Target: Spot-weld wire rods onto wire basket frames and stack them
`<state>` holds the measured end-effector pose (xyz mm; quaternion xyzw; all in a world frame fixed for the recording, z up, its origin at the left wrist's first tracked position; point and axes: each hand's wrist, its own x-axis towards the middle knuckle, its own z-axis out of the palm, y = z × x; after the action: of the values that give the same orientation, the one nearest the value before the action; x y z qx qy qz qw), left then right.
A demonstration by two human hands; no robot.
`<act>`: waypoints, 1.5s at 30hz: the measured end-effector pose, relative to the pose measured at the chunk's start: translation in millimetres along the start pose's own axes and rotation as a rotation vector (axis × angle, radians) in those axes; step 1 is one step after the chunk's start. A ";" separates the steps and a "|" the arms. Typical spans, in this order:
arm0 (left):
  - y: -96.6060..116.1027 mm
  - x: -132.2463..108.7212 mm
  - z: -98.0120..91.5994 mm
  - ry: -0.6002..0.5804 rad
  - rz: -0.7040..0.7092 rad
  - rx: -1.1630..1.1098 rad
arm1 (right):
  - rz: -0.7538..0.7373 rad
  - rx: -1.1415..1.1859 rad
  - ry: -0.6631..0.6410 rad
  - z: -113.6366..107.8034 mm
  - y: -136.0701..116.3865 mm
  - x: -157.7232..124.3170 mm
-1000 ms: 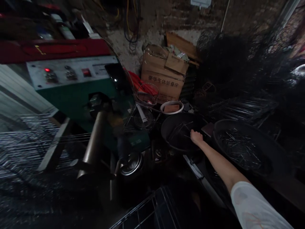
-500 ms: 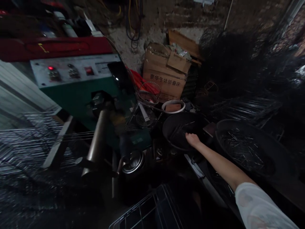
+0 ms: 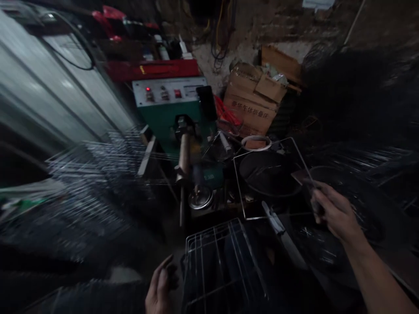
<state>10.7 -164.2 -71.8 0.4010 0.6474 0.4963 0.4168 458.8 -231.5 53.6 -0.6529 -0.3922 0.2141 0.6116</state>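
Note:
My right hand (image 3: 335, 211) is closed on one side of a thin rectangular wire frame (image 3: 239, 188), which it holds up in front of a round dark pan (image 3: 258, 188). At the bottom, my left hand (image 3: 159, 290) comes into view, fingers stretched out and holding nothing. It is just left of a welded wire rack (image 3: 212, 229), seemingly resting on my lap; I see a gap between the hand and the rack. Behind stands a green machine (image 3: 157, 117) with a metal cylinder (image 3: 185, 155) jutting toward me.
Stacks of wire racks (image 3: 108, 174) fill the left side. A basin (image 3: 327, 168) stands at the right, partly behind my right hand. A cardboard box (image 3: 252, 98) and a pale tub (image 3: 270, 140) are at the back. A round gauge (image 3: 200, 198) sits below the machine.
My right hand has left the pan and drawn back to the right, now with the wire frame in it. My left hand has entered at the bottom. The view has swung left.

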 end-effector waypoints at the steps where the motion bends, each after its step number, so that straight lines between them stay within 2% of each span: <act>1: 4.6 -4.0 -1.1 -0.004 0.023 -0.023 | 0.085 0.090 -0.025 3.1 -2.7 -21.2; 4: 13.6 -18.6 1.4 -0.087 0.031 -0.153 | 0.353 0.215 -0.178 29.6 4.7 -80.8; 7: 11.5 -29.9 6.8 -0.206 -0.064 -0.306 | 0.559 0.233 -0.323 65.4 28.4 -135.4; 10: 3.2 -34.3 5.7 -0.253 -0.064 -0.382 | 0.616 0.210 -0.369 89.8 50.4 -175.5; 12: -3.0 -32.8 1.2 -0.238 -0.020 -0.313 | 0.595 0.192 -0.412 96.2 58.3 -188.2; 15: -11.9 -25.8 -5.2 -0.224 0.010 -0.178 | 0.486 0.075 -0.507 95.2 63.1 -185.6; 20: -22.3 -19.7 -6.1 -0.353 0.060 -0.148 | 0.156 -0.199 -0.504 94.7 78.7 -150.4; 26: -34.8 -20.3 -3.1 -0.376 0.049 -0.130 | 0.020 -0.317 -0.483 115.3 114.7 -128.2; 30: -46.0 -15.9 -3.7 -0.390 0.097 -0.067 | -0.032 -0.361 -0.497 122.1 125.3 -129.9; 35: -54.4 -10.0 -6.3 -0.388 0.161 0.061 | -0.024 -0.401 -0.537 122.2 124.9 -131.7; 45: -40.6 6.7 -6.1 -0.496 0.206 0.217 | -0.105 -0.470 -0.647 121.2 132.2 -117.0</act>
<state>-1.5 -167.5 -111.4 0.6161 0.5309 0.3504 0.4646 329.6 -238.2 -117.0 -0.6529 -0.6356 0.2816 0.3006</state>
